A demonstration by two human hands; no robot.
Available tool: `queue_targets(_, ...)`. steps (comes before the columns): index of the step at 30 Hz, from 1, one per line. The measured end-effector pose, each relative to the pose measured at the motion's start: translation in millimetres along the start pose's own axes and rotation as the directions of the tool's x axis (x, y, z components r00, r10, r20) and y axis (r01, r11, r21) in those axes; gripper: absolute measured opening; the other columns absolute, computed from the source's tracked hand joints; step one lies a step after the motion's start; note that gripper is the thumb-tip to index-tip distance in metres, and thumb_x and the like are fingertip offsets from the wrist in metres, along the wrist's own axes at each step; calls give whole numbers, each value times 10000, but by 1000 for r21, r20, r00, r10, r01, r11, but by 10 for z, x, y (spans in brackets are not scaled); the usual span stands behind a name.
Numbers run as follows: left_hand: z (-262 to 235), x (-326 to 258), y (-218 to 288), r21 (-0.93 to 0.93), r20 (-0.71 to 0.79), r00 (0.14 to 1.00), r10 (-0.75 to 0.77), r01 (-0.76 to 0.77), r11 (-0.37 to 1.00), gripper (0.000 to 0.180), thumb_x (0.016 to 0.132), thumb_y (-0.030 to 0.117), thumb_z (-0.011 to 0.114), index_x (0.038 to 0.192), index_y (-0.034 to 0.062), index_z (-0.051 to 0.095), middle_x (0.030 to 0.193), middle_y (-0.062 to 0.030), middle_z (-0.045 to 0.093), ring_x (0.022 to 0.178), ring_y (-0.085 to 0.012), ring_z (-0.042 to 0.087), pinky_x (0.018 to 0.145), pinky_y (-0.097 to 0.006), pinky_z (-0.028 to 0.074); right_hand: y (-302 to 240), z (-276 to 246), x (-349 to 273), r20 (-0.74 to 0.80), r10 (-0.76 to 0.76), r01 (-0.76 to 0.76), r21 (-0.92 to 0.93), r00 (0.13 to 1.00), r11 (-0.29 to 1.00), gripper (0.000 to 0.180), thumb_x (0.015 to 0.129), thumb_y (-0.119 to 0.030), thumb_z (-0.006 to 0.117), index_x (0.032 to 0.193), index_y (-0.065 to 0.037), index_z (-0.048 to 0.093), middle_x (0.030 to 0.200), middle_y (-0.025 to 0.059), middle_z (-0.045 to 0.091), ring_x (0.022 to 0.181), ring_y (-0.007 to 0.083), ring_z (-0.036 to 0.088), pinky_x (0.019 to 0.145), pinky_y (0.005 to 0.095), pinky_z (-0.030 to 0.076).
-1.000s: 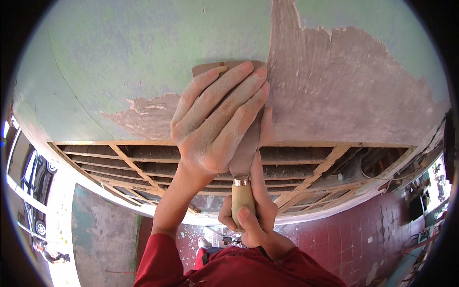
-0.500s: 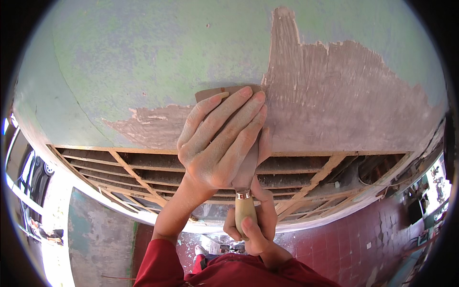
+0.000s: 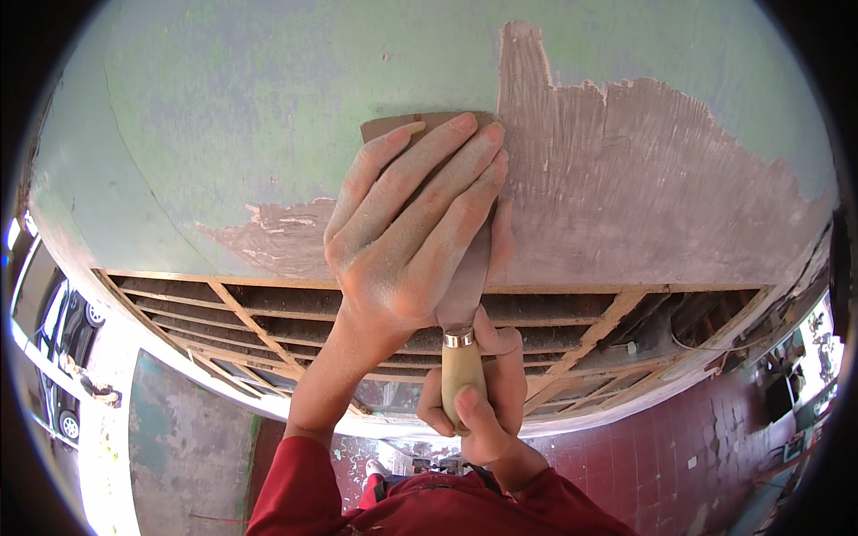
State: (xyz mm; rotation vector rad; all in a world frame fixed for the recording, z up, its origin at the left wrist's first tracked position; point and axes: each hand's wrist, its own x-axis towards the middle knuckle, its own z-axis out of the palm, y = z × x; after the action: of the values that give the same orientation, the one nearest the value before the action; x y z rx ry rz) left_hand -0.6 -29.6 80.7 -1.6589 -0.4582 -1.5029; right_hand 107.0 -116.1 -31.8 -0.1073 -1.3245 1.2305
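A wide scraper (image 3: 460, 371) with a pale wooden handle, a metal collar and a flat blade points up against a green painted wall (image 3: 268, 107). My right hand (image 3: 492, 429) is closed round the handle, its thumb lying along the near side. Dusty with pale powder, my left hand (image 3: 407, 228) presses its long fingers over the blade, with the thumb at the blade's right edge. The blade's top edge shows above my fingertips, on green paint. Right of it spreads a large bare grey-brown patch (image 3: 643, 179); a smaller bare patch (image 3: 277, 237) lies to the left.
Below the painted surface runs a wooden frame with slats (image 3: 268, 299). Farther down are a dark red tiled floor (image 3: 617, 473) and a worn grey-green panel (image 3: 183, 438). Parked vehicles (image 3: 67, 357) stand outside at the left. A thin cable (image 3: 706, 347) hangs at the right.
Both hands and the scraper have moved upward; the blade edge is higher on the green paint, beside the tall bare strip. The grip looks the same.
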Motion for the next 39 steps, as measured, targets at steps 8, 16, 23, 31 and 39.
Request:
queue_targets(8, 26, -15, -9, -19, -17, 1000, 3, -4, 1000, 142, 768, 54, 725, 903, 22, 754, 1011, -76, 764, 1045, -230, 720, 941, -394, 522, -92, -17, 20, 68, -1, -1, 31, 998, 1000, 577, 1041, -123, 430, 1521, -47, 120, 694, 128, 548, 514, 105, 441, 493, 258, 342)
queue_targets(16, 61, -31, -32, -29, -52, 998, 24, -25, 999, 170, 738, 57, 749, 903, 16, 745, 1009, -84, 764, 1040, -236, 722, 938, -402, 517, -145, 53, -71, -61, 90, -91, -13, 994, 996, 713, 1012, -293, 515, 1539, -30, 113, 902, 205, 594, 454, 114, 453, 425, 243, 329)
queue_targets(23, 29, -83, 45, -41, -30, 999, -37, 36, 999, 171, 722, 42, 757, 891, 24, 749, 1013, -77, 765, 1023, -234, 724, 931, -403, 522, -138, 85, -47, -67, 107, -105, 25, 992, 994, 699, 1011, -295, 518, 1536, -32, 138, 785, 185, 604, 457, 109, 450, 424, 240, 322)
queue_targets(31, 41, 101, -33, -67, -40, 999, 8, -11, 998, 191, 737, -22, 739, 928, -7, 750, 991, -124, 767, 1041, -293, 722, 955, -444, 521, -178, 75, 42, -82, 100, -98, 28, 992, 995, 720, 1003, -333, 545, 1532, -32, 162, 1034, 199, 620, 443, 112, 438, 412, 247, 325)
queue_targets(39, 103, 230, -145, -67, -98, 993, 69, -76, 995, 205, 720, -32, 738, 922, 1, 750, 997, -122, 769, 1042, -289, 723, 953, -442, 522, -261, 93, 201, -46, 47, -47, 9, 998, 999, 730, 1005, -328, 528, 1539, -3, 151, 735, 142, 574, 437, 108, 438, 410, 242, 317)
